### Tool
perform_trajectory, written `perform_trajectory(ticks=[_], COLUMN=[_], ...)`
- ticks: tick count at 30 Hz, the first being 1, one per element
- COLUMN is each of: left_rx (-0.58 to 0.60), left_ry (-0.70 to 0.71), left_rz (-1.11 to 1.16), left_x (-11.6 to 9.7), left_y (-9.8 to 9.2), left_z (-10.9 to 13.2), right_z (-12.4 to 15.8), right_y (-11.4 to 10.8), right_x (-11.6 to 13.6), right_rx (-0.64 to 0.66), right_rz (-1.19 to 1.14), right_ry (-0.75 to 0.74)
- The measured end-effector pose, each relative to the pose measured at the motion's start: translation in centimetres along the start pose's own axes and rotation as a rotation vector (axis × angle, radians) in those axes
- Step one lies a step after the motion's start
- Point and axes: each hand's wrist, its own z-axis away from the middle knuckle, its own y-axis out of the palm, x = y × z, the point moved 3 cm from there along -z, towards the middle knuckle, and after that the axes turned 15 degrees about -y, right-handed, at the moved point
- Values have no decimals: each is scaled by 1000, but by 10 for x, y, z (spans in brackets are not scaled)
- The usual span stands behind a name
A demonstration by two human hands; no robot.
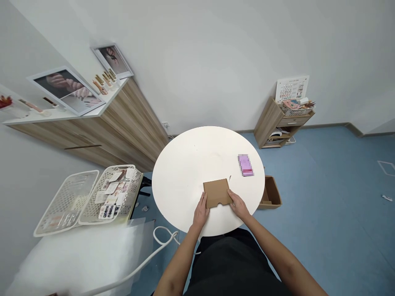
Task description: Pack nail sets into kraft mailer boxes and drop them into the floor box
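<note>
A small flat brown cardboard box is between my two hands, over the near part of the round white table. Its lid looks closed, with a half-round notch at the near edge. My left hand grips the box's left side, fingers along the edge. On the opposite side my right hand holds the right edge, thumb on top. The undersides of the box and some fingertips are hidden. Whether the box rests on the table or is slightly raised, I cannot tell.
A blurred purple item lies on the table's right side. An open cardboard box sits on the floor beside the table. White plastic baskets stand at left, near a wood-fronted cabinet. A white cable curves at lower left.
</note>
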Motion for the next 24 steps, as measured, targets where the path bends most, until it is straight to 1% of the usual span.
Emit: perform_trajectory(ticks=[4,9,11,16,18,20,22,24], left_rx=[32,74,87,76,69,84,96,81], left_ry=[-31,-100,-147,-355,-421,-450,-473,-507], left_rz=[-2,44,124,436,532,619,679,684], left_x=[2,3,3,4,4,3,2,1], left_y=[3,2,1,2,3,2,-2,-9], left_z=[2,-1,-1,3,5,6,6,5], right_z=[2,4,3,1,-1,-4,-7,-11], right_y=[5,6,6,9,8,3,-3,-11], right_x=[-1,-2,-1,1,4,7,10,14], right_rx=[14,34,8,-118,-132,-118,-100,-94], right_rz=[12,-8,-65,-301,-353,-365,-359,-365], right_ry=[-1,49,74,250,257,244,236,242])
